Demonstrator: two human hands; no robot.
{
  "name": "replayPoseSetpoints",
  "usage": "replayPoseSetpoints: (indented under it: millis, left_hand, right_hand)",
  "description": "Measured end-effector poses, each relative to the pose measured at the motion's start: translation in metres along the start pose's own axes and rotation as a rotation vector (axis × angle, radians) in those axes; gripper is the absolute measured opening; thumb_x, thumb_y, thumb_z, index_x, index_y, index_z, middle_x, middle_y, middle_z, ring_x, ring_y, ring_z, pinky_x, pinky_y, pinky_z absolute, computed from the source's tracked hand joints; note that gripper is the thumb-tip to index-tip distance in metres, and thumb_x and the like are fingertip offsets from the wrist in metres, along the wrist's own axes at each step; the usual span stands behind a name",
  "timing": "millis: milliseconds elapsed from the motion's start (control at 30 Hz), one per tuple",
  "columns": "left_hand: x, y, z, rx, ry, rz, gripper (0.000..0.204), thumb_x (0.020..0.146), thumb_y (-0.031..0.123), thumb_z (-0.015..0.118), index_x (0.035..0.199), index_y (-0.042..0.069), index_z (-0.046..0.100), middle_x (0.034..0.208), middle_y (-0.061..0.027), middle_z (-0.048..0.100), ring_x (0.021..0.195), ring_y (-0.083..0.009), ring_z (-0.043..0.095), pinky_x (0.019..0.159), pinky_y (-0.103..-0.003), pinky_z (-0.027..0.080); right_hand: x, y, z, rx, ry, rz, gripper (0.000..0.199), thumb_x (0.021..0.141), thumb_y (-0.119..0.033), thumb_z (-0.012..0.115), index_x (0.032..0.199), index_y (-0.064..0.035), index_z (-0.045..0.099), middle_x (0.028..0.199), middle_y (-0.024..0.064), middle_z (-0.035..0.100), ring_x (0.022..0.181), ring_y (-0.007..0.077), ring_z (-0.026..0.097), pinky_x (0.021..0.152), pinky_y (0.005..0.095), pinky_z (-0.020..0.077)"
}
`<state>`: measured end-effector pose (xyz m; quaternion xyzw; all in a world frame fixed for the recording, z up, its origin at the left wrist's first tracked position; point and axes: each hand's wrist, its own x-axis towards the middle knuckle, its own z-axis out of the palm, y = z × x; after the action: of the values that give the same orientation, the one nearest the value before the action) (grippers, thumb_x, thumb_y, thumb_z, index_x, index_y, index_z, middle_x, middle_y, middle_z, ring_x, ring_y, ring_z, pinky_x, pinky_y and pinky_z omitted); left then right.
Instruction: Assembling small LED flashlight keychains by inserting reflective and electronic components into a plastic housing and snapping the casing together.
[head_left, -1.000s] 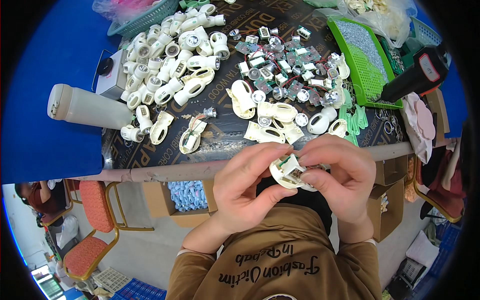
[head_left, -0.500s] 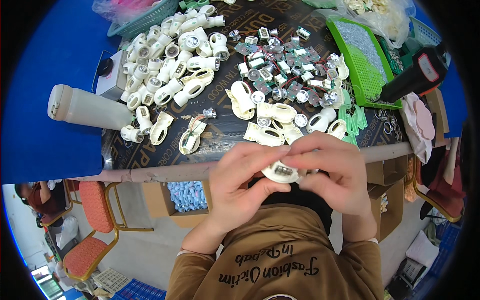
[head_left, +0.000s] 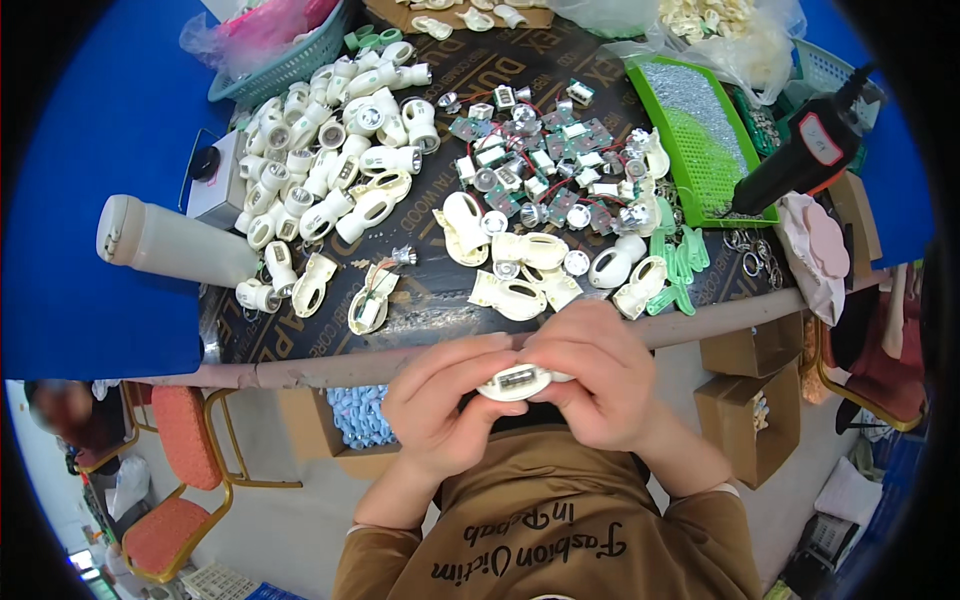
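Just in front of the table edge I hold a small white flashlight (head_left: 514, 382) between both hands. A dark slot with metal inside shows on its near side. My left hand (head_left: 438, 402) pinches one end with thumb and fingers, and my right hand (head_left: 598, 378) is closed round the other end, hiding it. Beyond my hands lie open cream half shells (head_left: 512, 297). An open shell with wires and a small reflector (head_left: 372, 300) lies to the left. Assembled white flashlights (head_left: 330, 150) are heaped at the back left, and circuit boards with reflectors and red wires (head_left: 560, 150) fill the middle.
A green tray (head_left: 700, 140) of small metal pieces stands at the right, with a black-handled tool (head_left: 805, 150) leaning over it. Green clips (head_left: 685, 258) and metal rings (head_left: 752, 255) lie nearby. A white bottle (head_left: 175, 245) lies left. Below are boxes (head_left: 745, 430) and a red chair (head_left: 185, 430).
My view has shifted, so the table's things sit further left. Both hands, still on the flashlight, appear further left and lower. Its slotted side now faces me more squarely.
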<state>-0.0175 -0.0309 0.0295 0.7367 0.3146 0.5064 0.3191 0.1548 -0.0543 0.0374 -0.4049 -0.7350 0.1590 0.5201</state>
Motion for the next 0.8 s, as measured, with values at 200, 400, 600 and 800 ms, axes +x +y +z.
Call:
replayPoseSetpoints:
  millis: [200, 400, 600, 800]
  left_hand:
    - [-0.009, -0.021, -0.039, -0.065, 0.046, -0.189, 0.026, 0.068, 0.0, 0.069, 0.092, 0.0, 0.058, 0.094, -0.0124, 0.058, 0.085, -0.0208, 0.057, 0.074, -0.03, 0.048]
    - [-0.011, -0.038, -0.057, 0.383, -0.014, -0.18, 0.026, 0.069, -0.005, 0.063, 0.092, 0.002, 0.055, 0.1, -0.0141, 0.055, 0.088, -0.0273, 0.055, 0.077, -0.033, 0.045]
    - [-0.006, -0.037, -0.053, 0.741, -0.047, -0.172, 0.034, 0.071, 0.003, 0.065, 0.104, 0.008, 0.059, 0.117, -0.0137, 0.047, 0.109, -0.0321, 0.041, 0.089, -0.04, 0.036]
    - [0.006, -0.038, -0.05, 0.928, -0.085, -0.067, 0.033, 0.071, 0.007, 0.066, 0.103, 0.009, 0.061, 0.119, -0.013, 0.048, 0.108, -0.0316, 0.042, 0.089, -0.042, 0.036]
  right_hand:
    - [0.02, 0.033, -0.057, -0.254, -0.016, 0.202, 0.028, 0.075, -0.005, 0.059, 0.102, -0.0041, 0.058, 0.1, 0.0124, 0.058, 0.094, 0.0301, 0.055, 0.084, 0.0377, 0.0423]
    - [0.043, 0.095, -0.099, -1.22, -0.228, 0.107, 0.02, 0.068, 0.004, 0.053, 0.085, -0.0025, 0.059, 0.094, 0.0104, 0.056, 0.096, 0.0273, 0.052, 0.081, 0.0379, 0.0411]
    - [0.042, 0.117, -0.097, -1.257, -0.204, 0.172, 0.015, 0.067, 0.001, 0.057, 0.082, -0.0036, 0.058, 0.089, 0.0101, 0.054, 0.095, 0.0274, 0.05, 0.08, 0.0378, 0.0404]
    - [0.036, 0.098, -0.097, -0.105, 0.285, 0.611, 0.007, 0.085, -0.006, 0.056, 0.091, -0.002, 0.058, 0.094, 0.0039, 0.058, 0.083, 0.0131, 0.055, 0.071, 0.0267, 0.0433]
